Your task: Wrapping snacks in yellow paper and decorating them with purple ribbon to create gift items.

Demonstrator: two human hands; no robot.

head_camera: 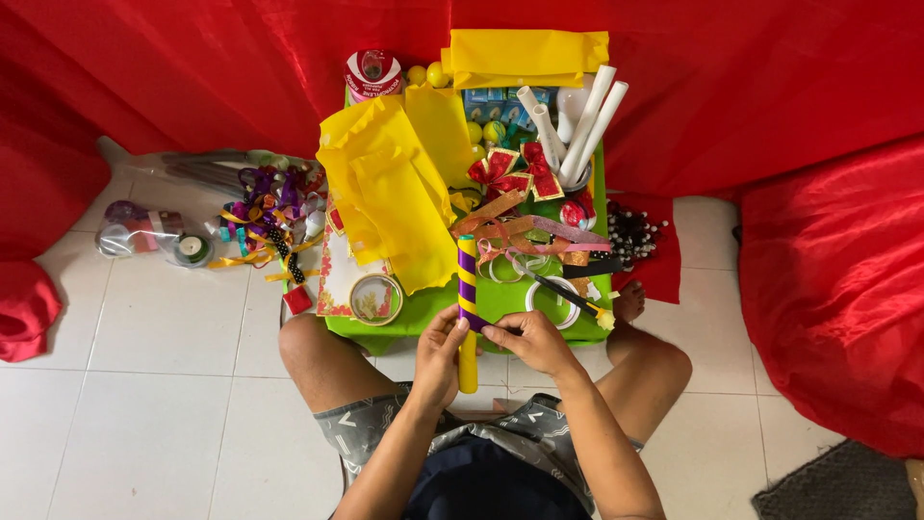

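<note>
Red cloth (770,87) fills the top of the frame. Yellow paper sheets (395,193) lie at centre on a green tray (423,310). Ribbon scraps (265,217) lie left on the floor (164,385).

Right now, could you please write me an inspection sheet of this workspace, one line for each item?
Surface: green table standing on a white tiled floor.
Job's things: yellow stick wound partly with purple ribbon, held upright over the table's near edge.
Clutter: yellow paper sheets, white rolled tubes, red bows, tape rolls, scissors; ribbon heap on the floor.
Grippers: left hand and right hand both grip the stick.
Cables: nothing seen.
Surroundings: red cloth hangs behind and at both sides; dark mat at lower right.
</note>
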